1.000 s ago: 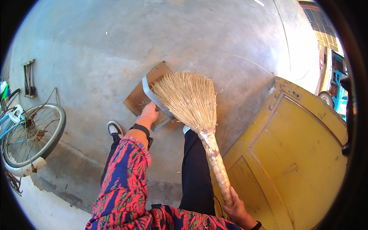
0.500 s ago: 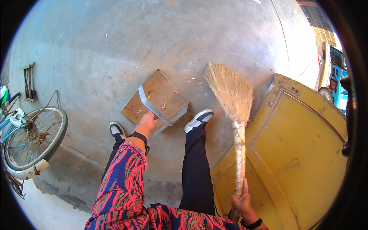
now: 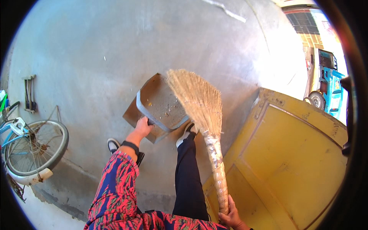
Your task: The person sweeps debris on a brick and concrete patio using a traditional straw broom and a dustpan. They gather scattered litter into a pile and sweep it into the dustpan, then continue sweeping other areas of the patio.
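My left hand (image 3: 143,127) is closed around the grey strap handle of a metal dustpan (image 3: 158,96), in front of my feet. Crumbs of dirt and small pale scraps lie in the pan. A straw broom (image 3: 199,99) with a tape-wrapped handle is gripped near its lower end by my right hand (image 3: 230,215). The broom's bristles reach over the right side of the dustpan; whether they touch it, I cannot tell. My right shoe (image 3: 187,134) is partly behind the bristles and the pan's edge.
A large yellow wooden cabinet or panel (image 3: 291,153) lies close on the right. At the left stand a blue bicycle (image 3: 34,145) and a small wooden stool-like frame (image 3: 29,94). A blue vehicle (image 3: 332,88) is outside at the far right. A pale strip (image 3: 226,10) lies on the concrete floor.
The broom has swung left, its bristles now over the dustpan's right side. My right hand has shifted left and down with it. The left hand still holds the dustpan, which looks slightly tilted.
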`<state>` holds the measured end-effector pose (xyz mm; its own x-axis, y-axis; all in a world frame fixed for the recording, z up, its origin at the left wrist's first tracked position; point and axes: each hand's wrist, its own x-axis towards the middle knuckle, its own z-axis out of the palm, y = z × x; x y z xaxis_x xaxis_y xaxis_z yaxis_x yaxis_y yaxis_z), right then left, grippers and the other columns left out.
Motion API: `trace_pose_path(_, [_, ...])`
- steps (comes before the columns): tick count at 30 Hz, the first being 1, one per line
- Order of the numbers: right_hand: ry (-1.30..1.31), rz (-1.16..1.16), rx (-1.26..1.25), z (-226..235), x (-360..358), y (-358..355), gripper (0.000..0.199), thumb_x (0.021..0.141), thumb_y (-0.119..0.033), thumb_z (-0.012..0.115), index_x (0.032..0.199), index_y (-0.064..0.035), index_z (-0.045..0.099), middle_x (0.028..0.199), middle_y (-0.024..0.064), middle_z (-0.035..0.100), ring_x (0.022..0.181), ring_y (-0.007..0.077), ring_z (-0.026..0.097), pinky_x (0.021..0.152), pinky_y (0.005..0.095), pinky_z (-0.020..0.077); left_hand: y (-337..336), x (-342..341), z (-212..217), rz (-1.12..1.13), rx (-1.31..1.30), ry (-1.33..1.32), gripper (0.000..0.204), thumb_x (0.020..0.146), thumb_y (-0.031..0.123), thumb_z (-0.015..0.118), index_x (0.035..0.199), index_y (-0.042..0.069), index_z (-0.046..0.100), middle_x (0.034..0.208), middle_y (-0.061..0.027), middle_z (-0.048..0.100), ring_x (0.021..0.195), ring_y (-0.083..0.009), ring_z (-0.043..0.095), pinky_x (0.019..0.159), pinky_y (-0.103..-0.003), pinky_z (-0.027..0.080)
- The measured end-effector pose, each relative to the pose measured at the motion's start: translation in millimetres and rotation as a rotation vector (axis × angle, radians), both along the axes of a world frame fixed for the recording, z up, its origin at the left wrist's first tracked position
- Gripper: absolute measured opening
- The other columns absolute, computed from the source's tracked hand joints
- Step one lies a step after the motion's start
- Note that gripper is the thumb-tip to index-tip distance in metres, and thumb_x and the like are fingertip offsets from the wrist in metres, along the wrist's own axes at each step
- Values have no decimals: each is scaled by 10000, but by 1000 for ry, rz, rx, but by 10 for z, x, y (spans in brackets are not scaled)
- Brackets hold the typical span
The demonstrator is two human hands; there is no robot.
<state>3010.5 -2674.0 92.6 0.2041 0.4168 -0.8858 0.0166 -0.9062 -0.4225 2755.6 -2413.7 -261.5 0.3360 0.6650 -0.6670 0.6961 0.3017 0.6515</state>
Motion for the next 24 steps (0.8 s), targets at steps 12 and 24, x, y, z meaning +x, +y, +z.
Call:
trace_pose_path(12, [-126,-120,557,295,662,734,737,649,39,493,1272,-77,117,1000,121,403,569,158,496,518,275,459,663,-441,2724,768,331,-421,182,625,-14,583,723,60,449,698,23,446,646,-85,436,562,-221,366])
trace_pose_path(24, [859,-1034,135,114,1296,1395,253,753,-239,470,852,-15,407,637,111,469,530,208,473,473,325,430,1497,-791,3710,980,394,-609,255,611,-30,614,743,141,478,720,52,493,696,-68,450,679,-212,351])
